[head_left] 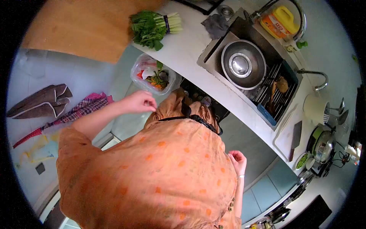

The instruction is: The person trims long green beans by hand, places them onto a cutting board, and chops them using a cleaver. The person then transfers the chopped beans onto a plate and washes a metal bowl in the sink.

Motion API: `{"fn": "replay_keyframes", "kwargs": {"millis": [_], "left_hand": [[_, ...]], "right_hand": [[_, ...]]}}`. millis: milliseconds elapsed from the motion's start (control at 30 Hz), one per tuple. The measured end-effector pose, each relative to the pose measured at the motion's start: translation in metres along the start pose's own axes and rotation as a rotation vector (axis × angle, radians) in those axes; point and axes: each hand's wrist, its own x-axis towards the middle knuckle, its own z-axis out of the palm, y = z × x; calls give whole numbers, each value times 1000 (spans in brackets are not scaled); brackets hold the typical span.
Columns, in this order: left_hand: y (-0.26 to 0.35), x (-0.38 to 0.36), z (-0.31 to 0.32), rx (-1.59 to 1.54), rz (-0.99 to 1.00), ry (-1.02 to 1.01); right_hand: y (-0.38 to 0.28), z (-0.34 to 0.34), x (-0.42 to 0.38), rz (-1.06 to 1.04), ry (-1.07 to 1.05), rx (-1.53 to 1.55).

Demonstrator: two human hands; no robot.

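My left hand (140, 102) hovers beside the lower part of my orange patterned smock (167, 152), its fingers curled together with nothing visible in them. A clear plastic waste tub (136, 79) holding vegetable scraps stands just beyond it. On the other side of my body, my right hand (238, 160) is lowered with its fingers curled in by the smock's edge. Nothing shows in this hand either, and a bracelet circles the wrist. A black cord (198, 119) lies across the front of the smock.
Leafy greens (150, 28) lie bundled on the white counter (190, 49). A metal bowl (228, 55) sits in the sink (213, 61), beside a rack (278, 68) with brown food items. Further along are a cleaver (297, 137) and a pot (324, 143). A yellow jug (280, 23) stands behind.
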Motion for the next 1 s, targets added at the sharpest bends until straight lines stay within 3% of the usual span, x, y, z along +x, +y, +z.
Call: {"fn": "replay_keyframes", "kwargs": {"millis": [167,233,367,467,533,767,867,1000], "left_hand": [[30,16,7,-50,106,-46],[34,18,9,-106,78,-115],[44,27,16,-120,38,-97],[54,37,21,-138,-103,-83],[51,47,28,-257,-242,-157],[65,67,33,-263,-220,-291],[87,69,26,105,148,-133],[109,76,22,399,338,-214]], "right_hand": [[-30,34,5,-89,-154,-32],[-33,38,7,-99,-266,-16],[-33,43,10,-135,-256,-19],[-36,42,9,-145,-242,-110],[-35,40,12,11,-299,-64],[-31,29,23,65,-509,116],[-30,28,25,46,-509,47],[-23,25,27,51,-489,39]]}}
